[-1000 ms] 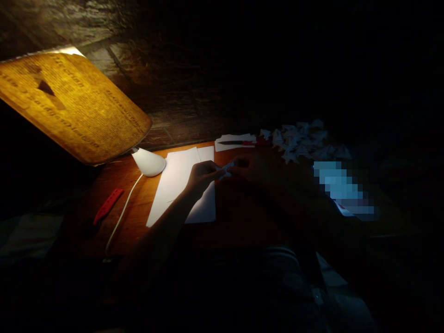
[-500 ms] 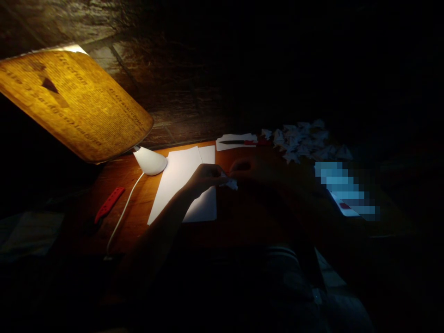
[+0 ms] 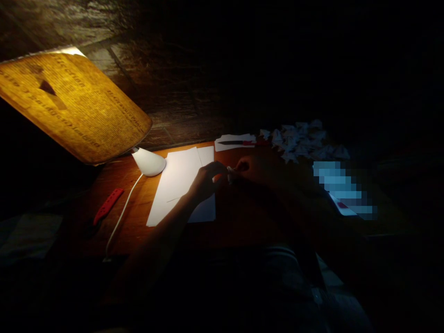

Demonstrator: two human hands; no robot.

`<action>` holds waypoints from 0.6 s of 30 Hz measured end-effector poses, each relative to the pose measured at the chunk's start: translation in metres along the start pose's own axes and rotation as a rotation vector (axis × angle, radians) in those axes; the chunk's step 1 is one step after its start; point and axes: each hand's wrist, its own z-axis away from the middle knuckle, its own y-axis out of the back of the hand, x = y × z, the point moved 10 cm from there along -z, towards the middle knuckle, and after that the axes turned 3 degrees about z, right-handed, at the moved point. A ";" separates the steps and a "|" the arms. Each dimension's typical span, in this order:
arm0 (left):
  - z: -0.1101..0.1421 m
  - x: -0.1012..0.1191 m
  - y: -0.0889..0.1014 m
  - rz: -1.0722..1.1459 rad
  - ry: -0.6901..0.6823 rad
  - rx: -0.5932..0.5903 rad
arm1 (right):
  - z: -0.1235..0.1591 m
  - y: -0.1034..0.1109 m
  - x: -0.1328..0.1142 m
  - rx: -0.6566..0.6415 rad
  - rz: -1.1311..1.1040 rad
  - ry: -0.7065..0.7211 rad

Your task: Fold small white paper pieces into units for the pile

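Between the left hand [image 3: 208,180] and right hand [image 3: 255,169], a paper scrap [image 3: 229,175] seems gripped.

White desk lamp [image 3: 149,163], red-handled knife [image 3: 236,143]

lamp [image 3: 149,163] left of paper sheets [image 3: 176,185] | knife [image 3: 233,143] behind | folded pieces [image 3: 298,141] right

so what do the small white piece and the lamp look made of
The small piece looks like matte white paper, thin and folded, matching the sheets. The lamp looks like smooth white plastic, going by its even sheen, possibly ceramic.
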 end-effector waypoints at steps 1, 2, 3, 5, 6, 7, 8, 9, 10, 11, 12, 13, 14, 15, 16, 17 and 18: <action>0.001 0.000 -0.006 -0.008 -0.002 -0.046 | 0.001 0.001 -0.003 -0.004 0.059 0.025; 0.001 -0.001 -0.010 -0.016 -0.001 -0.080 | 0.002 0.003 -0.007 -0.008 0.112 0.053; 0.001 -0.002 -0.013 -0.024 -0.001 -0.098 | 0.003 0.003 -0.010 -0.018 0.156 0.089; 0.002 -0.003 -0.015 -0.037 -0.010 -0.112 | 0.004 0.002 -0.018 -0.060 0.217 0.184; 0.002 -0.003 -0.016 -0.041 -0.019 -0.119 | 0.004 -0.001 -0.022 -0.092 0.232 0.237; 0.003 -0.002 -0.017 -0.041 -0.028 -0.132 | 0.005 -0.004 -0.025 -0.124 0.240 0.281; 0.003 -0.001 -0.018 -0.041 -0.036 -0.148 | 0.005 -0.006 -0.027 -0.151 0.244 0.311; 0.004 0.000 -0.019 -0.040 -0.041 -0.164 | 0.005 -0.008 -0.028 -0.171 0.245 0.326; 0.004 0.001 -0.020 -0.042 -0.042 -0.179 | 0.005 -0.009 -0.028 -0.185 0.242 0.332; 0.005 0.002 -0.021 -0.047 -0.040 -0.190 | 0.006 -0.010 -0.028 -0.196 0.240 0.334; 0.006 0.002 -0.022 -0.055 -0.036 -0.197 | 0.006 -0.010 -0.028 -0.205 0.239 0.336; 0.006 0.003 -0.022 -0.065 -0.032 -0.201 | 0.007 -0.010 -0.028 -0.215 0.242 0.341; 0.006 0.004 -0.022 -0.075 -0.030 -0.202 | 0.009 -0.011 -0.029 -0.226 0.249 0.349; 0.006 0.005 -0.022 -0.082 -0.030 -0.205 | 0.010 -0.011 -0.030 -0.238 0.260 0.358; 0.007 0.006 -0.022 -0.089 -0.030 -0.209 | 0.011 -0.011 -0.032 -0.248 0.273 0.367; 0.007 0.006 -0.023 -0.097 -0.030 -0.212 | 0.012 -0.012 -0.033 -0.256 0.288 0.376; 0.006 0.007 -0.023 -0.106 -0.029 -0.213 | 0.013 -0.012 -0.034 -0.256 0.301 0.382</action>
